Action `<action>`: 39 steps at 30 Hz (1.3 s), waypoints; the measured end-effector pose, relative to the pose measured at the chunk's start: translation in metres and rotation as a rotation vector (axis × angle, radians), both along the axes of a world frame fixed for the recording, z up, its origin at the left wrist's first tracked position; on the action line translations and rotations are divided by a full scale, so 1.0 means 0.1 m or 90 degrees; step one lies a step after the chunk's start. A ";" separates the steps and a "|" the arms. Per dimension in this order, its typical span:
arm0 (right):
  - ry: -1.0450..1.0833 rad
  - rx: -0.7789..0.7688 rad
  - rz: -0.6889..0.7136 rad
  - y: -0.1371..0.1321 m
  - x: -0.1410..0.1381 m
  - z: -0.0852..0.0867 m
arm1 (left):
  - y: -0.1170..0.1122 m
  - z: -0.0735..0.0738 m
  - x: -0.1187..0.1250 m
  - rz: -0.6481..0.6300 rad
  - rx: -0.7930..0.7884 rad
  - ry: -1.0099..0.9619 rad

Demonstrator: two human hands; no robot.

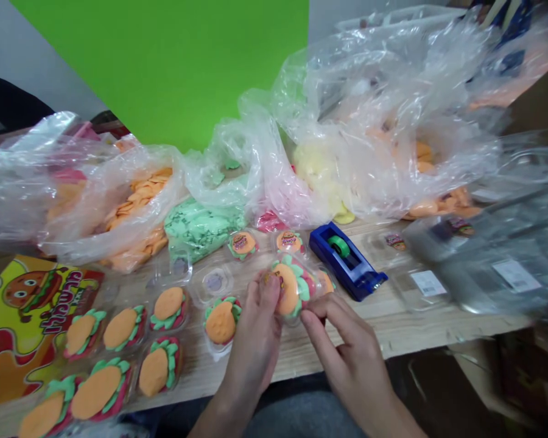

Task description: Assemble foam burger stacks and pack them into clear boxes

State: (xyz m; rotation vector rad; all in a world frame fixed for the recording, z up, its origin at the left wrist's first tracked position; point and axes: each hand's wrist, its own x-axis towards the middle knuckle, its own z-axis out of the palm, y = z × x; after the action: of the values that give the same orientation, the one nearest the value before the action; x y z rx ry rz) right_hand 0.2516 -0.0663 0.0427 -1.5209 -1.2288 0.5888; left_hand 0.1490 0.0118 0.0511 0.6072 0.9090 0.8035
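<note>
Hands [258,322] [347,344] touch burger pack [291,287] (left gripping it).

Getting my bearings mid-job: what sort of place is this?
Likely a packing bench, judging by the bagged green pieces, boxed burger-shaped items and blue tape dispenser.

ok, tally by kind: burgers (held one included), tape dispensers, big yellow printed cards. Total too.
Burgers: 11 visible, one held in the left hand, one partly hidden
Tape dispensers: 1
Yellow printed cards: 1
Total: 13
</note>
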 end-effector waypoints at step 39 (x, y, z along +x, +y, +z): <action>0.715 -0.355 0.091 0.24 -0.75 -0.72 | 0.02 -0.61 -1.14 -0.128 0.906 0.887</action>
State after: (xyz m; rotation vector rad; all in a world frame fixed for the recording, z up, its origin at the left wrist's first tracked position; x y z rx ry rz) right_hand 0.1771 -0.0420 -0.0289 -1.1693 -0.2852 1.6870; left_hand 0.0345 0.0135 -0.0100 2.6734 1.3404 0.6810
